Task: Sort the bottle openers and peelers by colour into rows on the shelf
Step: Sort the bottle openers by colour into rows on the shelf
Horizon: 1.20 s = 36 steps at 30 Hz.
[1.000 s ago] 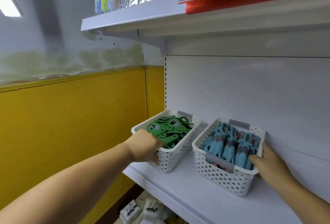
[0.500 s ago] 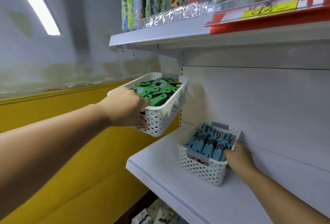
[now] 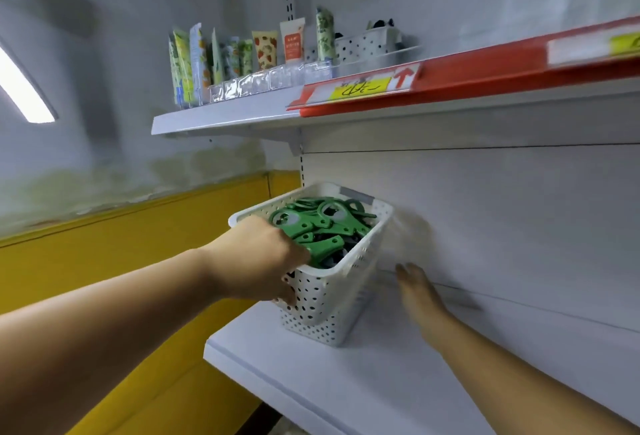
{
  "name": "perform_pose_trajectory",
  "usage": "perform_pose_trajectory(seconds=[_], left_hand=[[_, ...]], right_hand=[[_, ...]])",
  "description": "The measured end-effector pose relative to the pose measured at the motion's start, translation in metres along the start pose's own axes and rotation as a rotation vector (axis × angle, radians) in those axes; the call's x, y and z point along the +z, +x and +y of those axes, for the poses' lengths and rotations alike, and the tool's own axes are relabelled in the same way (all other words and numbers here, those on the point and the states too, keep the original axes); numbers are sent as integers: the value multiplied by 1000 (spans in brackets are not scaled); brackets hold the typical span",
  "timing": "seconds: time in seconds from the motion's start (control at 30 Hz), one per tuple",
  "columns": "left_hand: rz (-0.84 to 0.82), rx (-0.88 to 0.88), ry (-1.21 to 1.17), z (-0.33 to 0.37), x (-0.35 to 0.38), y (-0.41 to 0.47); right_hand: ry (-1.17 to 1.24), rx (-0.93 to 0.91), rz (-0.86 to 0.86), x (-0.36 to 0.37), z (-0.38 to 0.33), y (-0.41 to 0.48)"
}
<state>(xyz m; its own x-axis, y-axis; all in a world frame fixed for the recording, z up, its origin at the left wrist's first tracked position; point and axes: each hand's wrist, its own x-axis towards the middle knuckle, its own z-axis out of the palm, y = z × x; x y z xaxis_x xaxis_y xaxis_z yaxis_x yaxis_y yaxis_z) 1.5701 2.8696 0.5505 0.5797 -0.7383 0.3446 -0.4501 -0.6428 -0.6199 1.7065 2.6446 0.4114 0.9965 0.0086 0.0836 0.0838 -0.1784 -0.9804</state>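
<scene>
l hand grips basket rim nr shelf edge.

Bright, even indoor light. The main source is the ceiling strip light at far left, blown out to white. There's a soft shadow under the upper shelf. The grey patch on the back panel, right of the white basket, is either shadow or motion smear, can't tell. The right hand is motion-blurred and its fingers run together. The left hand is fairly sharp. Whole frame slightly soft. The wide angle bends shelf edges and stretches the forearms at the bottom corners. Mild glare on the clear divider strip.
</scene>
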Motion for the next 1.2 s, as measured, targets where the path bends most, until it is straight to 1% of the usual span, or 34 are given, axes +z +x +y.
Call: perform_pose_trajectory(seconds=[0.1,0.2,0.23,0.3,0.37,0.43,0.5,0.57,0.6,0.63,0.67,0.7,0.73,0.77,0.83,0.87,0.9,0.97,1.03,1.13,1.2], left_hand=[[22,82,-128,46,1,24],[42,175,-246,101,3,48],[54,205,-282,120,8,56],[99,278,-358,160,25,75],[177,347,-423,200,44,92],[244,397,-455,231,56,113],[257,421,-497,252,64,138],[195,414,-535,263,70,164],[146,364,-534,265,75,175],[87,276,-523,267,80,184],[56,159,-535,269,88,190],[23,19,-608,273,98,191],[3,-127,-769,282,101,190],[-1,-266,-984,293,101,187],[-2,-500,-1390,321,95,184],[-42,-573,-1493,331,92,183],[-96,-601,-1528,336,91,183],[-160,-576,-1545,333,100,184],[-244,-535,-1616,326,108,181],[-282,-487,-1683,322,113,178],[-302,-495,-1760,320,110,179]], right_hand=[[129,22,61,-66,4,-21],[245,75,100,-136,16,-61],[233,79,104,-158,23,-76],[111,112,155,-200,42,-106],[-49,148,255,-237,62,-136],[-149,144,338,-269,75,-166],[-187,127,428,-295,80,-189],[-180,132,515,-315,85,-205],[-175,123,553,-321,89,-210],[-177,103,585,-326,92,-215],[-178,77,607,-330,95,-220],[-177,59,607,-333,101,-224],[-169,53,586,-337,107,-226],[-168,71,539,-339,113,-227],[-227,149,434,-342,126,-225],[-260,184,405,-342,129,-224],[-283,205,395,-342,132,-222],[-317,220,412,-340,133,-218],[-373,233,422,-338,133,-216],[-456,247,448,-340,137,-214],[-424,222,456,-343,137,-213]])
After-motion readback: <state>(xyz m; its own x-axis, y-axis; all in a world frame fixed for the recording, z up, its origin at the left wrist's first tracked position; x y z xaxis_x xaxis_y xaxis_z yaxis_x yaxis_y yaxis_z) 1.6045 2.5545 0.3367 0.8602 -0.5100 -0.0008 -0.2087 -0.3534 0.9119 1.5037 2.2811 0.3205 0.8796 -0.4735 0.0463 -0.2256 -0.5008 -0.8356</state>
